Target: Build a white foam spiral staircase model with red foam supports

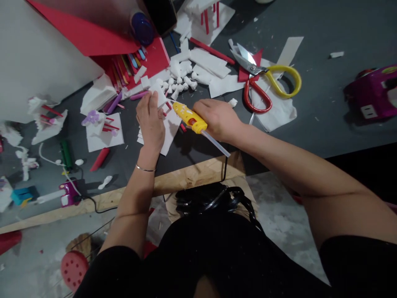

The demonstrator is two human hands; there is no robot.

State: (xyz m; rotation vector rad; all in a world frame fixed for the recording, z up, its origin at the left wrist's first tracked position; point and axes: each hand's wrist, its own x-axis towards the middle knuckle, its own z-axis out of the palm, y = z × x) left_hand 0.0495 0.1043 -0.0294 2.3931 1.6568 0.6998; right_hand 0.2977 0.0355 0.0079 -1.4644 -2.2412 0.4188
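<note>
My right hand (217, 118) is closed round a yellow hot glue gun (187, 116), with a clear glue stick (217, 143) poking out of its back end. The gun's nozzle points up and left, at a small white paper piece (159, 96). The fingers of my left hand (151, 122) press on that piece and partly hide it. Short red sticks (167, 107) show beside the left fingertips. Below lie stacked white paper squares (170, 130), half covered by the left hand.
Large scissors (257, 72) with one red and one yellow handle lie on paper scraps at right. White twisted paper bits (180, 76) are heaped beyond my hands. Small paper models (104, 126) stand at left, near a purple power strip (70, 193). Another purple device (376, 93) sits far right.
</note>
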